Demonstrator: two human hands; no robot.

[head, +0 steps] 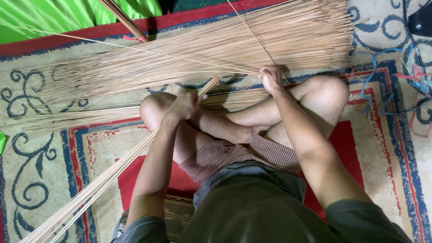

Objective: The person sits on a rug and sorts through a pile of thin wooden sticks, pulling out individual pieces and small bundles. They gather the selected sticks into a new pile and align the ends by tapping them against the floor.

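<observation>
I sit cross-legged on a patterned rug. My left hand is closed around a thin bundle of long tan sticks that runs from the lower left up past my knee. My right hand pinches a single thin stick at the near edge of a large heap of the same sticks spread across the rug in front of me. A smaller pile of sticks lies flat just beyond my knees.
Green cloth lies at the top left beyond the rug's red border. Blue and red string scraps are scattered at the right. A dark object sits in the top right corner.
</observation>
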